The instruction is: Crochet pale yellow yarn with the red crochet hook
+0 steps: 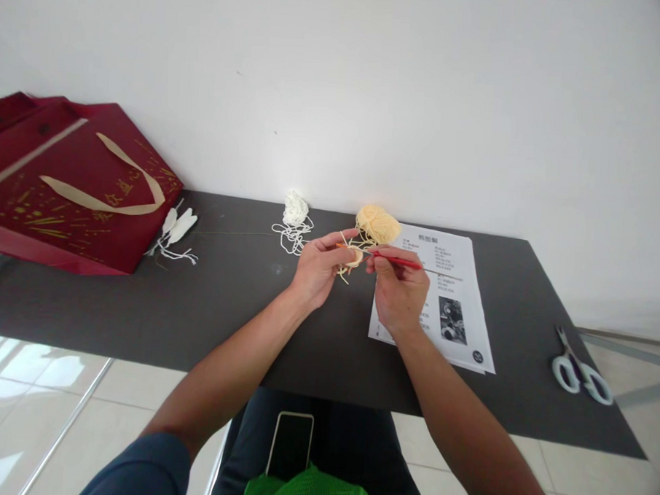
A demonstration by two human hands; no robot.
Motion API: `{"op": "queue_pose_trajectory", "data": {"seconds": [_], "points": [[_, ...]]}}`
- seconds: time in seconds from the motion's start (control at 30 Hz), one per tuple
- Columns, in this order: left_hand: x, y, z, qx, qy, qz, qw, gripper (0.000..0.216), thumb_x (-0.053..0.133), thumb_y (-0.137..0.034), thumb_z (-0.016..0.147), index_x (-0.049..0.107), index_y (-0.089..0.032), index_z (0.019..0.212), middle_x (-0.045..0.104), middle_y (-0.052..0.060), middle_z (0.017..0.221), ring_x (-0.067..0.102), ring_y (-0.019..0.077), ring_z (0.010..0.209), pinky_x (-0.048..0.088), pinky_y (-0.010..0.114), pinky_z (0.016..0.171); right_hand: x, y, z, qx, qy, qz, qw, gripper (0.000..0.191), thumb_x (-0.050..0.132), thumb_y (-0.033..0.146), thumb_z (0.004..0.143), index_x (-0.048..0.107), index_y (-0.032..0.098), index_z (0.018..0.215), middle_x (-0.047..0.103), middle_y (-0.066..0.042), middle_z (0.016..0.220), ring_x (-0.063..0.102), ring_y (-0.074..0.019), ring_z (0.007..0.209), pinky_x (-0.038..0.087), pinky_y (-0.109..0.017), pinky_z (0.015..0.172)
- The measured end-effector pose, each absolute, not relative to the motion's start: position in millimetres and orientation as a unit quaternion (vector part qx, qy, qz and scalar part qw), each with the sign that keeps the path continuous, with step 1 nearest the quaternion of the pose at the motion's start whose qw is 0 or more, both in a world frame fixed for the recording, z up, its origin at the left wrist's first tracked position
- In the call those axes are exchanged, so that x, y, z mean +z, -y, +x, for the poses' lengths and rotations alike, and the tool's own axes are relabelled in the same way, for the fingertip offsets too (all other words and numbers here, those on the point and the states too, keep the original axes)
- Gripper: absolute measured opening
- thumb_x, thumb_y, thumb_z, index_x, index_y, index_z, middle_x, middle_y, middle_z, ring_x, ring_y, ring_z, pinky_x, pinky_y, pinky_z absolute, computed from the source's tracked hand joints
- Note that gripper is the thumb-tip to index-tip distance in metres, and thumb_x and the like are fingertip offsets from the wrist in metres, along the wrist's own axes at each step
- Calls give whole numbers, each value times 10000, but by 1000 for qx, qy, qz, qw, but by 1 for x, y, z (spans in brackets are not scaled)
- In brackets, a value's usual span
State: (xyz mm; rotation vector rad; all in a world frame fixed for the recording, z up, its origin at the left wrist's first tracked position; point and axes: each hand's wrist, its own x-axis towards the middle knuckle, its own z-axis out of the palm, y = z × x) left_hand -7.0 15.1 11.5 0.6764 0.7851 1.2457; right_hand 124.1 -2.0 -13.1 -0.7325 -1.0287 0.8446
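Note:
My left hand pinches a small pale-yellow crochet piece above the dark table. A red-handled crochet hook is gripped in my right hand, its metal tip pointing left at the piece. Just behind my hands lies a ball of pale-yellow yarn, with loose strands running down toward the piece. My fingers partly cover the crochet piece, so its exact stitches cannot be made out.
White yarn lies near the wall. Printed sheets rest under my right arm, and scissors at the table's right end. A dark red gift bag stands left, beside small white crocheted pieces. A phone lies on my lap.

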Motion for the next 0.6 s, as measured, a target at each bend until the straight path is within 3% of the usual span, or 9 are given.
{"op": "queue_pose_trajectory", "data": {"seconds": [0.17,0.33,0.47,0.6], "points": [[9,-14,-4,580,-426,353,598,440,830,-165,615,782,-165,1052,696,-31,666,594,88,581,474,243,620,-8,5,132,273,556,-364,696,68,735,228,885,711,276,928,741,-7,965,688,-152,793,592,-335,725],[3,-10,-1,615,-490,442,432,349,740,-155,683,799,-196,1025,675,-29,702,553,87,589,449,237,594,-6,13,131,180,619,-355,677,137,686,185,910,711,302,977,746,-17,960,706,-194,916,589,-404,836],[2,-8,-2,618,-497,514,328,300,681,-128,712,817,-226,960,719,-1,823,553,98,649,463,245,636,-5,13,129,234,566,-391,687,66,719,233,900,703,284,939,735,-16,960,692,-176,842,584,-364,768],[2,-10,-5,611,-466,517,376,331,694,-116,692,824,-229,975,728,6,841,587,113,703,484,253,675,-4,7,130,357,476,-369,714,84,750,256,882,672,261,913,719,13,922,621,-109,660,535,-283,639]]}}
